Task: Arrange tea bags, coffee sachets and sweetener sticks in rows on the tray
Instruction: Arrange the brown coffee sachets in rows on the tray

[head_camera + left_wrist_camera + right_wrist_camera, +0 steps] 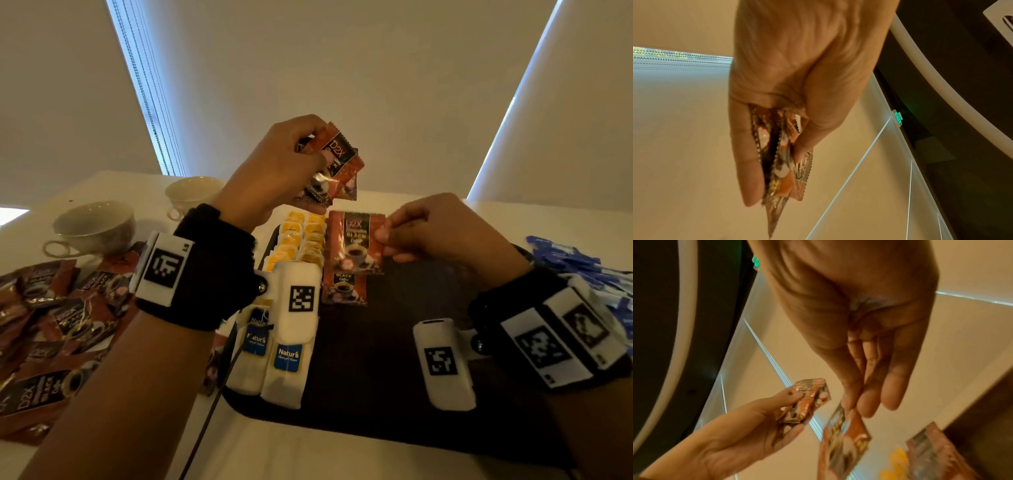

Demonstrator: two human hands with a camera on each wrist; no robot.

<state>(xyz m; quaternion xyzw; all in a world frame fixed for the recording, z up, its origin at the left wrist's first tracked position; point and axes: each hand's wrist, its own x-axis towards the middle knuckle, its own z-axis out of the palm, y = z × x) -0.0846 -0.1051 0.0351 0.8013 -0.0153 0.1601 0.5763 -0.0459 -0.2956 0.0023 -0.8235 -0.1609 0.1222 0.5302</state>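
The left hand (pixel 274 171) has its grip closed round a small fan of coffee sachets (pixel 334 164), raised in the upper centre of the head view, thumb on the front packet and fingers behind; the left wrist view shows the same bunch (pixel 777 162) edge-on between thumb and fingers. The right hand (pixel 442 233), at centre right, has a narrow grip, pinching one held coffee sachet (pixel 356 241) by its right edge between thumb and fingertips, above the far part of the tray. The white counter (pixel 308 452) fills the lower frame and carries a dark tray (pixel 394 359) at centre. On the tray's left side run two rows of tea bags (pixel 291 253), yellow-tagged at the far end and blue-tagged nearer. Just right of them lies one placed coffee sachet (pixel 344 289), partly under the held one. At lower left a loose heap of coffee sachets (pixel 51 325) lies on the counter, with two white cups (pixel 96 226) behind it. At the right edge sits a pile of blue sweetener sticks (pixel 589 270), beside the tray.
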